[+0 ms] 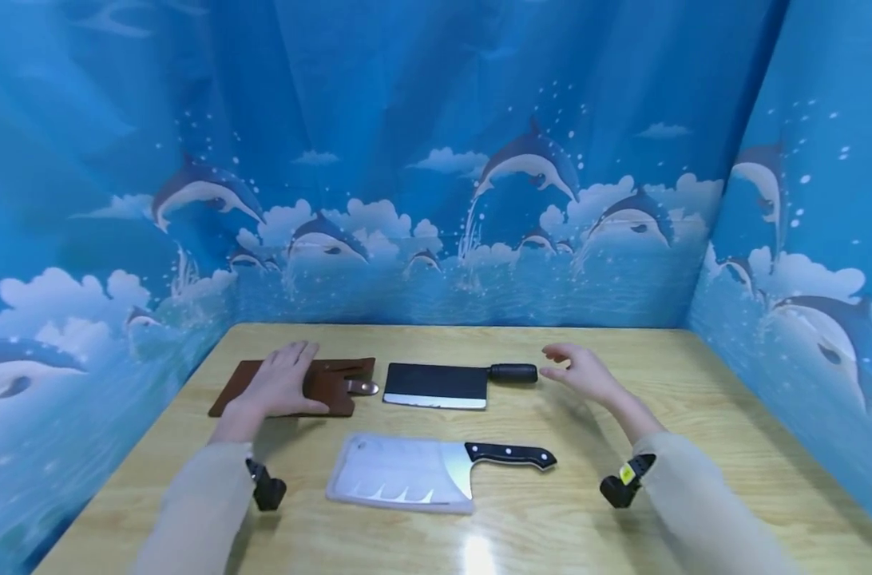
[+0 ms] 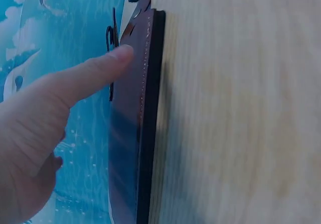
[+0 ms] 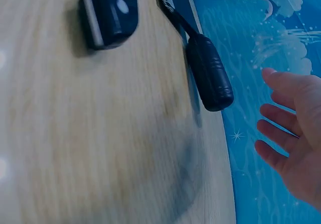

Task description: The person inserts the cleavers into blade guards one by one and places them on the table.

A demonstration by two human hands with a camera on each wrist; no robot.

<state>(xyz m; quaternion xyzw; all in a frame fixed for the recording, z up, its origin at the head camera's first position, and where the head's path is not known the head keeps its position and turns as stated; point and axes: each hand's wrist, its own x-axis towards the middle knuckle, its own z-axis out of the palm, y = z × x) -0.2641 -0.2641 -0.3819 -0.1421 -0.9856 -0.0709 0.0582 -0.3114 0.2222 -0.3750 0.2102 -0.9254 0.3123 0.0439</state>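
Note:
A brown leather knife sheath (image 1: 331, 391) with a snap strap (image 1: 362, 387) lies at the table's left. Over it is my left hand (image 1: 281, 385), fingers spread, thumb extended along its near edge; in the left wrist view the thumb reaches across the sheath (image 2: 130, 113). To the right lies a black cleaver (image 1: 436, 382) with a bright cutting edge, its round black handle (image 1: 513, 373) pointing right. Just past the handle's end, my right hand (image 1: 583, 374) hovers with loosely bent fingers and nothing in them. The right wrist view shows this hand (image 3: 296, 128) apart from the handle (image 3: 209, 73).
A second cleaver (image 1: 400, 471) with its blade in a translucent cover lies nearer me, its riveted black handle (image 1: 511, 455) to the right. The wooden table (image 1: 551, 527) ends at a dolphin-print curtain (image 1: 436, 160) behind and at both sides.

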